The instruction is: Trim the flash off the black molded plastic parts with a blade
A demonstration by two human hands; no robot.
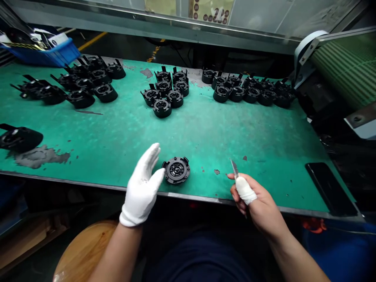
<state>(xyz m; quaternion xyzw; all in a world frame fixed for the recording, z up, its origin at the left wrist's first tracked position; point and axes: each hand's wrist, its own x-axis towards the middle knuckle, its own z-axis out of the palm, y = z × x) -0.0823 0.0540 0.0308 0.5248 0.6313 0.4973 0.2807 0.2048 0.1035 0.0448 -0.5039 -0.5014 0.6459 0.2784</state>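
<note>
My left hand (143, 186) wears a white glove and is open, fingers stretched out, just left of a round black plastic part (176, 170) lying near the front edge of the green table (205, 133); the thumb is close to the part's rim. My right hand (255, 201) is bare with a white wrap on the thumb. It is closed on a small knife (234, 169) whose blade points up and away, to the right of the part.
Groups of similar black parts lie at the back left (85, 84), back middle (166, 92) and back right (249, 90). One more black part (19, 139) is at the left edge. A blue bin (44, 49), a conveyor (343, 66) and a dark phone (330, 188) surround the table.
</note>
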